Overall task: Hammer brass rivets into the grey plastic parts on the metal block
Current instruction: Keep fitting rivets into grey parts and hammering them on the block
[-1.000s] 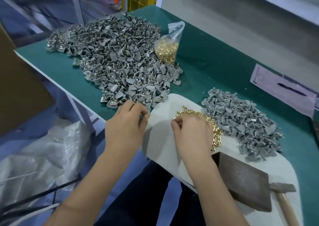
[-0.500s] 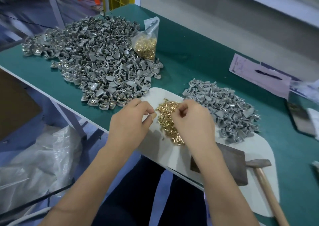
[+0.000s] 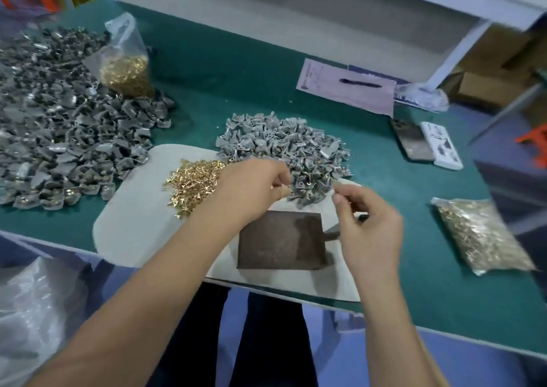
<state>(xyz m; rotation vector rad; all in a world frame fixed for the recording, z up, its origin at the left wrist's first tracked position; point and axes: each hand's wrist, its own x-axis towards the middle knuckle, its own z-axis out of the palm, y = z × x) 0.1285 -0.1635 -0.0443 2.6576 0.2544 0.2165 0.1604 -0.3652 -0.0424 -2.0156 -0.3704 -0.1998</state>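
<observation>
- Head view, looking down over both forearms, which reach in from the lower edge toward a pale mat (image 3: 133,232) on the green table (image 3: 236,84).
- Left hand (image 3: 251,185): back of hand up, fingers curled, thumb and forefinger pinched on something small and tan at the tips; too blurred to name.
- Right hand (image 3: 367,224): raised over the right edge of the metal block (image 3: 281,240), fingers curled inward, forefinger and thumb meeting as if pinching; whether anything sits between them, cannot tell.
- Metal block: dark, flat on the mat, just below both hands, top bare.
- Loose brass rivets (image 3: 192,182) heaped on the mat, just left of the left hand.
- Small pile of grey plastic parts (image 3: 281,147) beyond the hands; larger pile (image 3: 65,126) far left.
- Bagged rivets (image 3: 125,67) at the larger pile's edge; second bag (image 3: 479,235) at right.
- Paper with pen (image 3: 346,89) at the rear.
</observation>
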